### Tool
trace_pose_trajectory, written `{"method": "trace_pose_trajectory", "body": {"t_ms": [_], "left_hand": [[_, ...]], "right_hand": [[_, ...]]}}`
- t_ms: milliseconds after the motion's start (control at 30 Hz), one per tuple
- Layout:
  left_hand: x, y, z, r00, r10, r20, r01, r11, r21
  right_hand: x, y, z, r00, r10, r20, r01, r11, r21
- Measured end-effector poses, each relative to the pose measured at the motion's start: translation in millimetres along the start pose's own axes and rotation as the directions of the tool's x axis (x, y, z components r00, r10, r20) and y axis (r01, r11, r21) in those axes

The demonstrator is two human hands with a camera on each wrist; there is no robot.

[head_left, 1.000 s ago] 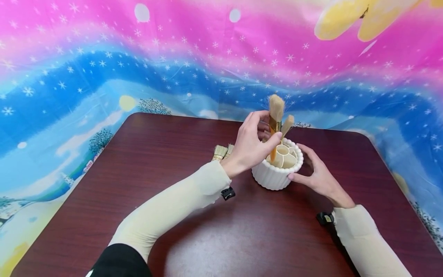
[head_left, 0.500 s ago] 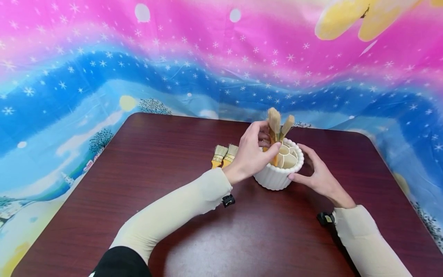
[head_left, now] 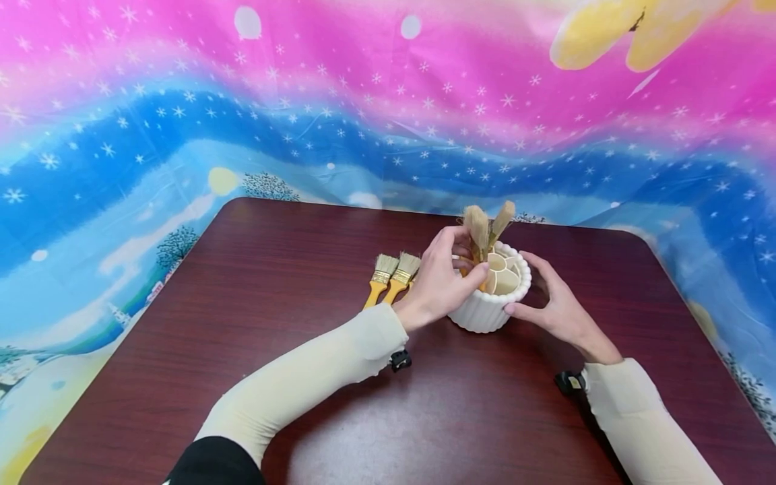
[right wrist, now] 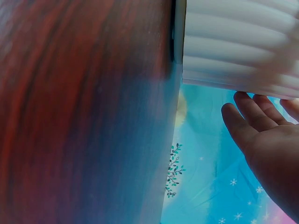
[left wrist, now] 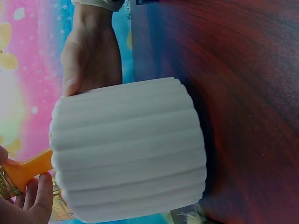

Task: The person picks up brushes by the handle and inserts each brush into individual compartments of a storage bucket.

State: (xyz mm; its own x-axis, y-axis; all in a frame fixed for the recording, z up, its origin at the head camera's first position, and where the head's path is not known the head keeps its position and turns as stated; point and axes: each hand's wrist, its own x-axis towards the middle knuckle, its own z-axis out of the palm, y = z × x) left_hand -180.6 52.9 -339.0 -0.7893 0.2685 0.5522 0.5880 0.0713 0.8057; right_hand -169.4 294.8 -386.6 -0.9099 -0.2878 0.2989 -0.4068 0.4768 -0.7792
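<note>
In the head view my left hand (head_left: 445, 276) pinches a paintbrush (head_left: 477, 228) with its bristles up, its lower end inside a white ribbed brush holder (head_left: 481, 315). The left wrist view shows the orange handle (left wrist: 32, 169) of this brush entering the holder's mouth. A second paintbrush (head_left: 503, 219) stands in the holder just behind, leaning right. My right hand (head_left: 560, 310) holds the holder's right side, thumb toward the front and fingers behind. Dividers split the holder's inside into several compartments. The ribbed wall also shows in the right wrist view, above my right fingers (right wrist: 252, 112).
Two flat paintbrushes (head_left: 383, 269) with orange handles lie on the table left of my left hand, partly covered by the forearm. The dark red wooden table (head_left: 291, 269) ends at a colourful cloth backdrop (head_left: 339, 121) behind it.
My left hand has moved down with the paintbrush, so it sits deeper in the holder. More of the two brushes on the table shows. The right hand and holder have hardly moved.
</note>
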Motion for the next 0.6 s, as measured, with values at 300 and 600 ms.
{"method": "trace_pose_trajectory", "body": {"t_ms": [300,600], "left_hand": [[-6.7,-5.6,5.5,1.0,-0.022,0.0,0.022,0.996,0.09],[-11.3,-8.7,8.3,1.0,0.012,-0.01,-0.009,0.975,0.222]], "right_hand": [[-2.6,-28.7,-0.1,1.0,-0.014,-0.001,0.014,1.0,-0.009],[-2.4,-25.7,-0.6,1.0,-0.017,0.002,0.017,1.0,-0.012]]}}
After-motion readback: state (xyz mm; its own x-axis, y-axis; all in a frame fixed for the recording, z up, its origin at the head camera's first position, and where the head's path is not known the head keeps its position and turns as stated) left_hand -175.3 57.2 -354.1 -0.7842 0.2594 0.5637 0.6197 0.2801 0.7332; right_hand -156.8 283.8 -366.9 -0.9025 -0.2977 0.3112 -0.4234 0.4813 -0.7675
